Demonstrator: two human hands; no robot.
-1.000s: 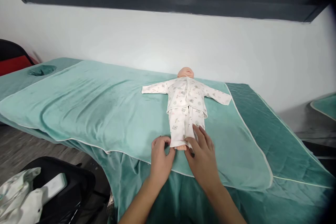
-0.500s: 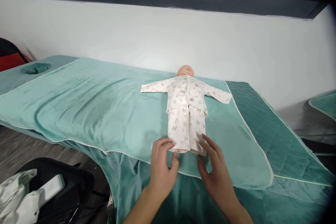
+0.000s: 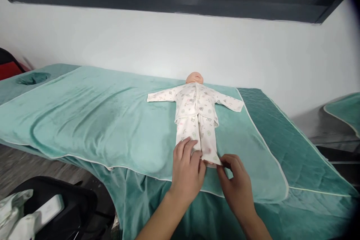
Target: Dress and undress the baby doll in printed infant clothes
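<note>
A baby doll (image 3: 194, 78) lies on its back on a light teal towel (image 3: 112, 120), arms spread, dressed in a white printed shirt (image 3: 197, 101) and matching trousers (image 3: 204, 135). My left hand (image 3: 188, 170) rests flat on the lower end of the doll's left-side trouser leg, fingers stretched forward. My right hand (image 3: 237, 182) pinches the hem of the other trouser leg at its outer corner. The doll's feet are hidden under the cloth and my hands.
The towel covers a dark teal padded table (image 3: 281, 131) against a white wall, with a face hole (image 3: 32, 78) at its far left. A black chair (image 3: 64, 210) with white clothes (image 3: 17, 217) stands at the lower left. Another teal surface (image 3: 344, 110) shows at right.
My left hand slid forward from beside the trouser hem onto the trouser leg. My right hand closed from spread fingers into a pinch on the other hem. The view shifted slightly.
</note>
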